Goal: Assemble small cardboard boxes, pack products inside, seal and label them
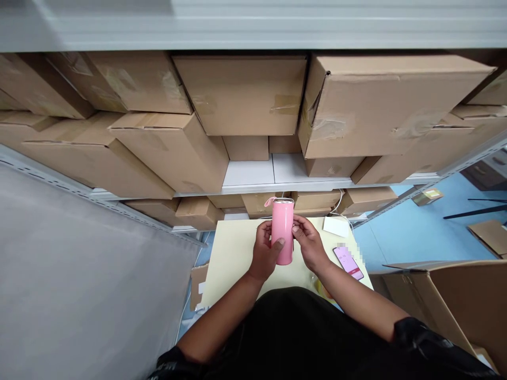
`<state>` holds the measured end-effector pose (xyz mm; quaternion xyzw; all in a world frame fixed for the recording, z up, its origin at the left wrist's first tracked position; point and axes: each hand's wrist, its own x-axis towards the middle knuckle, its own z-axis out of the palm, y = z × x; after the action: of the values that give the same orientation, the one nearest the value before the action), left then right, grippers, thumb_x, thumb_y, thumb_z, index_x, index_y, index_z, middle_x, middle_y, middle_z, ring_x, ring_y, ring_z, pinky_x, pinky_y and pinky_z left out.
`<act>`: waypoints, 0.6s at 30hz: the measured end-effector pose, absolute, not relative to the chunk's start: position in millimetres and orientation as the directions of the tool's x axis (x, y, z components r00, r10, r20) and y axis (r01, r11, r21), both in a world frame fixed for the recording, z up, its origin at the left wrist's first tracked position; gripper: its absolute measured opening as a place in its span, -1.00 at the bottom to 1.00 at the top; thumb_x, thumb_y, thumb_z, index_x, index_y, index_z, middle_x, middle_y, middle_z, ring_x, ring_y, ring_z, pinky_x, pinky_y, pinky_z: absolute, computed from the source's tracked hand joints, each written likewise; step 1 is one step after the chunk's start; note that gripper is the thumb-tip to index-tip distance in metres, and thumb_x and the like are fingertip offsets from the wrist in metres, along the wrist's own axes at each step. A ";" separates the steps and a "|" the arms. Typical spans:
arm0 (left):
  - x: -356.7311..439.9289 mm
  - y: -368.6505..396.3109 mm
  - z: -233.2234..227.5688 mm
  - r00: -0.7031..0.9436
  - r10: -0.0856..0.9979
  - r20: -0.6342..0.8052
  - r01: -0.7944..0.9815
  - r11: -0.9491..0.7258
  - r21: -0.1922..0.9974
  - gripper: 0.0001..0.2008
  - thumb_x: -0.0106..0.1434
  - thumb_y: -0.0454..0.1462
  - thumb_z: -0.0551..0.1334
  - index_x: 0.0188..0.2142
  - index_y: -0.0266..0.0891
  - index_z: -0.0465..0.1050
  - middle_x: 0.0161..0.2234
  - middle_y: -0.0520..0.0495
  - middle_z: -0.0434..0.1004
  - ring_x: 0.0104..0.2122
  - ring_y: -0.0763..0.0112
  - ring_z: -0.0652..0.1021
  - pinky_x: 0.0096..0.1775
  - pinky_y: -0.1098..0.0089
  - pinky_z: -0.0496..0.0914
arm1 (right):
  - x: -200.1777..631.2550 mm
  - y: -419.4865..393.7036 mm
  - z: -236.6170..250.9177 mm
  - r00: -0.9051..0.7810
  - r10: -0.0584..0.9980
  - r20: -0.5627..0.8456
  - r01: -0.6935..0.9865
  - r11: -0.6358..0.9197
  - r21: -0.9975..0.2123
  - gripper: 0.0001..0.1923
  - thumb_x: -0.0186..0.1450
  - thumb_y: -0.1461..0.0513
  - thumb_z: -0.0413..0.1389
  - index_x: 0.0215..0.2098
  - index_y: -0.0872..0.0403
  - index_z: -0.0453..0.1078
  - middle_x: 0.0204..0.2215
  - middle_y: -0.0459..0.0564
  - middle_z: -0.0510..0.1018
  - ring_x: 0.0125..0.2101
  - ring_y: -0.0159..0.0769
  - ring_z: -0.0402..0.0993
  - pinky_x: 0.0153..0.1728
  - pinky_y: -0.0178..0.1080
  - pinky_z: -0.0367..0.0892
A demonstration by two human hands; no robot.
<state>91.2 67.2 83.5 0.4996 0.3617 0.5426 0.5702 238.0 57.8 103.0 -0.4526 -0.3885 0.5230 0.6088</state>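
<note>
A pink bottle (282, 224) with a silvery top rim and a small pink strap loop stands upright between my hands, above the pale yellow table (233, 248). My left hand (264, 253) is wrapped round its left side, thumb lying across the front near the lower half. On the right side, my right hand (309, 241) has its thumb and fingers against the bottle's edge. The fingertips behind the bottle are hidden.
Shelves above the table hold several cardboard boxes (241, 95). A lit phone (348, 263) and a white box (336, 227) with a cable lie on the table's right side. A large open carton (428, 295) stands at the right, a grey wall (79, 264) at the left.
</note>
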 end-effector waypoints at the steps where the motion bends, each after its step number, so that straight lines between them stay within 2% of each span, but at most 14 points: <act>1: 91.0 67.4 83.2 0.153 0.980 0.124 -0.281 -0.077 0.957 -0.49 0.28 -0.08 0.36 0.13 -0.13 0.27 0.08 -0.19 0.42 0.05 0.16 0.49 0.05 0.14 0.42 | 237.4 58.1 103.4 0.148 0.989 0.004 -0.283 0.046 -0.958 -0.56 0.31 0.00 0.27 0.11 -0.06 0.48 0.00 0.03 0.61 -0.06 -0.13 0.50 0.02 -0.06 0.40; 5: 91.6 65.4 82.5 0.151 0.984 0.092 -0.329 -0.038 0.943 -0.59 0.37 -0.07 0.25 0.12 -0.13 0.25 0.02 -0.17 0.49 -0.01 0.17 0.54 0.01 0.13 0.44 | 234.9 58.1 104.7 0.079 0.997 -0.006 -0.284 0.016 -0.959 -0.54 0.30 0.04 0.27 0.14 -0.05 0.46 -0.03 0.01 0.60 -0.09 -0.13 0.48 -0.01 -0.09 0.38; 8: 92.2 63.6 82.1 0.140 0.987 0.076 -0.250 -0.039 0.967 -0.64 0.41 -0.04 0.18 0.09 -0.14 0.30 0.00 -0.16 0.49 -0.03 0.18 0.54 0.00 0.14 0.45 | 233.7 56.9 103.1 0.052 0.998 -0.031 -0.263 -0.017 -0.965 -0.57 0.34 0.07 0.18 0.15 -0.04 0.47 -0.04 -0.02 0.60 -0.12 -0.14 0.47 -0.04 -0.10 0.37; 10: 91.9 64.0 82.4 0.134 0.988 0.082 -0.179 -0.057 0.982 -0.61 0.38 -0.02 0.22 0.08 -0.15 0.30 0.02 -0.17 0.46 -0.02 0.17 0.53 -0.02 0.15 0.46 | 233.0 56.0 100.6 0.064 0.996 -0.054 -0.255 -0.036 -0.966 -0.58 0.35 0.08 0.15 0.14 -0.04 0.49 -0.06 -0.04 0.61 -0.15 -0.15 0.47 -0.08 -0.12 0.38; 13: 90.4 66.8 84.0 0.147 0.987 0.062 -0.140 -0.041 0.989 -0.51 0.28 -0.04 0.35 0.09 -0.17 0.30 0.02 -0.18 0.46 -0.03 0.16 0.54 -0.08 0.18 0.49 | 233.0 55.1 97.5 0.083 0.995 -0.059 -0.286 -0.032 -0.958 -0.57 0.31 0.07 0.22 0.13 -0.06 0.49 -0.09 -0.04 0.61 -0.16 -0.17 0.48 -0.09 -0.13 0.38; 18: 89.2 71.4 85.0 0.139 0.990 0.040 -0.262 -0.002 0.965 -0.56 0.32 -0.06 0.31 0.09 -0.14 0.31 0.00 -0.15 0.49 -0.08 0.22 0.56 -0.08 0.21 0.49 | 236.3 55.3 95.0 0.106 0.988 -0.114 -0.340 -0.072 -0.938 -0.63 0.29 0.04 0.25 0.02 -0.04 0.53 -0.22 -0.04 0.60 -0.32 -0.26 0.44 -0.24 -0.17 0.38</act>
<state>89.2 71.4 85.0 0.4696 0.3874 0.5297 0.5906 236.3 55.3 95.0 -0.4610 -0.3514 0.5689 0.5834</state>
